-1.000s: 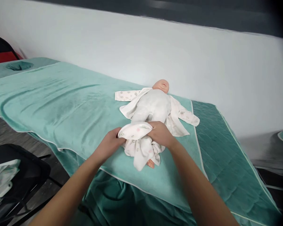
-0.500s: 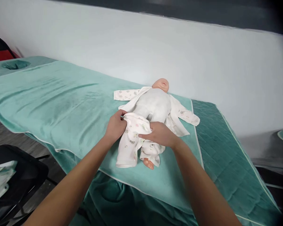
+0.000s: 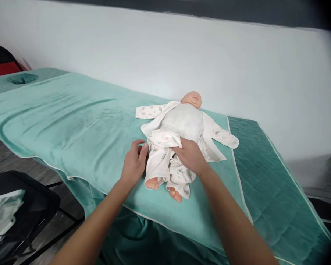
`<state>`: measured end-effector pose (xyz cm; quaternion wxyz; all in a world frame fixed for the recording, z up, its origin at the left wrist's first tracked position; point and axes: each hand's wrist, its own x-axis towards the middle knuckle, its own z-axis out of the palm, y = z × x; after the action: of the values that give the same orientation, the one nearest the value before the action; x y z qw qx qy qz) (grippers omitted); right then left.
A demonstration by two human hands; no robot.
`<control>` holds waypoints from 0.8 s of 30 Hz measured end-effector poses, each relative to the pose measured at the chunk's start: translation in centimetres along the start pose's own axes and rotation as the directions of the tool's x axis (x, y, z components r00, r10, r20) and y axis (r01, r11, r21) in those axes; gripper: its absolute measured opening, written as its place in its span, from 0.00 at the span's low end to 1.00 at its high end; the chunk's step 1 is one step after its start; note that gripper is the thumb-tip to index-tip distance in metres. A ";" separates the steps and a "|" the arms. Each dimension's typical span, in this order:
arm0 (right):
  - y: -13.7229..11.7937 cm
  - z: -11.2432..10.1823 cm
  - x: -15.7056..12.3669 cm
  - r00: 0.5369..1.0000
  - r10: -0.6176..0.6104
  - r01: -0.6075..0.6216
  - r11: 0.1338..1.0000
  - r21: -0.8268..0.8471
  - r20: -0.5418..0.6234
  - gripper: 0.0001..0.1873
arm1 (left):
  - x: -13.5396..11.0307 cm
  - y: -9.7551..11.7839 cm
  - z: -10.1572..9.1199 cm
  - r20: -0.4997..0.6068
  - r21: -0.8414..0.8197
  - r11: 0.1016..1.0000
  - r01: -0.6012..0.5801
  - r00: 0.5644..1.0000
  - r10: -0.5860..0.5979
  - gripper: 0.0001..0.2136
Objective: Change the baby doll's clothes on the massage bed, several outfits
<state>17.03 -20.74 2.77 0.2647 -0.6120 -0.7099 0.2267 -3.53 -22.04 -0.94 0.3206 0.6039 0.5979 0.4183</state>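
A baby doll (image 3: 185, 121) lies on its back on a teal towel (image 3: 79, 121), head toward the wall. A white printed baby suit (image 3: 165, 154) is spread open under its torso, and the trouser part covers its legs, with both bare feet showing at the near end. My right hand (image 3: 189, 155) grips the waist of the trousers at the doll's hip. My left hand (image 3: 134, 163) rests beside the doll's left-side leg, fingers curled loosely and touching the cloth, holding nothing I can make out.
The towel covers a long padded table (image 3: 267, 176) along a white wall. A face hole (image 3: 22, 78) shows at the far left end. A black chair (image 3: 22, 206) with pale cloth on it stands at lower left.
The trousers, bunched low over the feet a second ago, have been drawn up the doll's legs to the hips. Both feet now show. My left hand has let go of the waistband.
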 end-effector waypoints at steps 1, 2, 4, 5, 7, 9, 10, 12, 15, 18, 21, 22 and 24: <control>0.0 0.1 0.0 1.000 0.005 -0.005 1.000 -0.003 -0.008 0.17 | -1.1 0.0 -0.2 0.059 -0.062 0.998 0.023 0.998 -0.019 0.21; 0.0 0.1 0.0 1.000 0.006 -0.006 1.000 -0.007 -0.018 0.17 | -2.0 0.1 -0.3 0.120 -0.110 0.993 0.041 0.992 -0.028 0.22; 0.0 0.2 0.1 0.999 0.004 -0.005 1.000 -0.010 -0.040 0.17 | -3.0 0.1 -0.2 0.192 -0.156 0.986 0.052 0.981 -0.021 0.22; 0.0 0.2 0.1 0.999 0.005 -0.005 1.000 -0.007 -0.046 0.17 | -3.1 0.2 -0.1 0.186 -0.154 0.987 0.045 0.982 -0.016 0.22; 0.1 0.2 0.0 0.999 0.011 -0.011 1.000 0.008 -0.046 0.17 | -2.5 0.2 0.1 0.124 -0.106 0.994 0.012 0.992 0.001 0.19; 0.2 0.2 0.0 0.999 0.011 -0.010 0.999 0.040 -0.042 0.18 | -1.3 0.3 0.1 0.072 -0.028 0.999 -0.031 0.997 0.033 0.17; 0.2 0.3 -0.1 0.999 0.008 -0.006 0.998 0.062 -0.042 0.18 | -0.6 0.3 0.1 0.060 0.018 0.999 -0.050 0.997 0.049 0.17; 0.3 0.4 -0.1 0.999 0.004 0.001 0.994 0.108 -0.048 0.18 | 0.4 0.1 0.1 0.049 0.094 0.993 -0.071 0.997 0.066 0.17; 0.4 0.4 -0.1 0.999 0.013 -0.004 0.984 0.177 -0.047 0.16 | 1.0 -0.4 0.2 0.077 0.137 0.984 -0.110 0.992 0.100 0.17; 0.5 -0.3 -0.4 1.000 0.004 -0.004 0.967 0.254 0.001 0.15 | 1.1 -0.9 0.3 0.082 0.018 0.990 -0.141 0.987 0.140 0.14; 1.0 -2.0 -0.8 0.991 -0.066 0.024 0.946 0.325 0.120 0.19 | 2.0 -0.6 0.0 -0.054 -0.134 0.981 -0.138 0.990 0.132 0.12; 1.2 -2.8 -0.9 0.979 -0.110 0.042 0.932 0.360 0.171 0.20 | 2.6 -0.3 -0.1 -0.092 -0.168 0.975 -0.145 0.987 0.131 0.12; 1.9 -4.2 -1.0 0.954 -0.180 0.057 0.895 0.443 0.240 0.20 | 4.4 0.5 -0.1 -0.113 -0.214 0.963 -0.162 0.984 0.140 0.12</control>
<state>21.28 -21.44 4.66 0.3056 -0.4559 -0.7083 0.4440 -3.63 -17.77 0.07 0.3240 0.5870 0.5146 0.5346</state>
